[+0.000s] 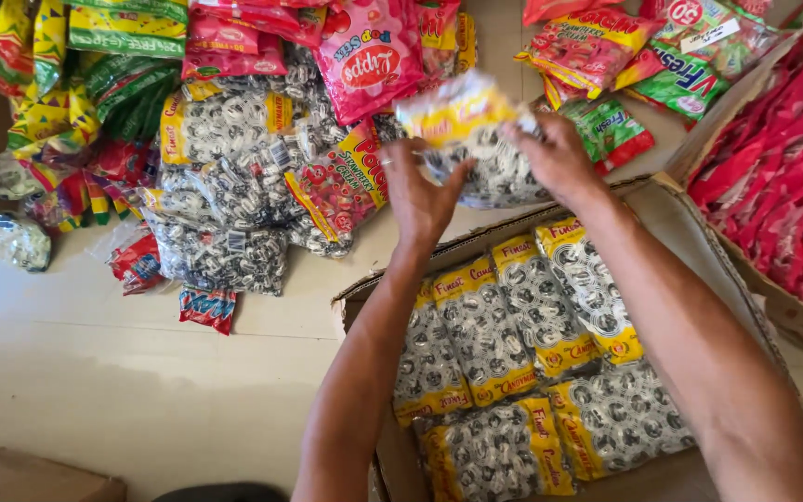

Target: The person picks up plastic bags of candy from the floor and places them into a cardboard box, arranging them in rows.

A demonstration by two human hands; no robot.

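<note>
Both my hands hold one clear bag of black-and-white wrapped candies with a yellow band (476,139), lifted above the floor beyond the box. My left hand (420,191) grips its near left edge; my right hand (558,158) grips its right side. Below my arms an open cardboard box (378,293) holds several matching candy bags (522,363) lying in rows.
A heap of similar candy bags (225,177) lies on the tiled floor to the left, with pink, green and yellow snack packets (369,51) behind. A second cardboard box of red packets (783,177) stands at the right. A brown box corner (20,474) shows bottom left.
</note>
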